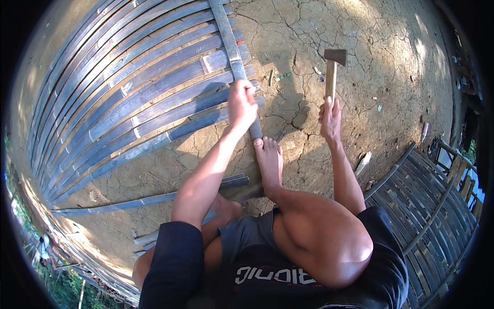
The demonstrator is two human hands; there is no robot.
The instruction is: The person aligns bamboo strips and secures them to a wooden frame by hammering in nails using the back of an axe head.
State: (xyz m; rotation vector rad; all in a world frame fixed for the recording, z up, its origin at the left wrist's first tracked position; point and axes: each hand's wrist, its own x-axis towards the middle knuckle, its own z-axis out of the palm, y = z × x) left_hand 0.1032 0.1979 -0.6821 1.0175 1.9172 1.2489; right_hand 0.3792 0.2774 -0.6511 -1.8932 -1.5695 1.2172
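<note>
My right hand [330, 119] grips the wooden handle of a hatchet [335, 56], raised over the ground on the right with its dark metal head pointing away from me. My left hand [243, 105] is closed, thumb against fingers, over a long bamboo crosspiece [230, 44]. Anything between those fingertips is too small or hidden to make out. Under the crosspiece lie the ends of several long, grey-dark bamboo slats [149, 98], spread side by side. My bare foot [268, 159] rests at the crosspiece's near end.
Two loose bamboo strips [149, 202] lie near my other foot. A finished-looking slatted bamboo panel [427, 206] lies at the lower right. Cracked dry earth [381, 92] with bits of litter surrounds the work. A pale scrap [363, 162] lies right of my right forearm.
</note>
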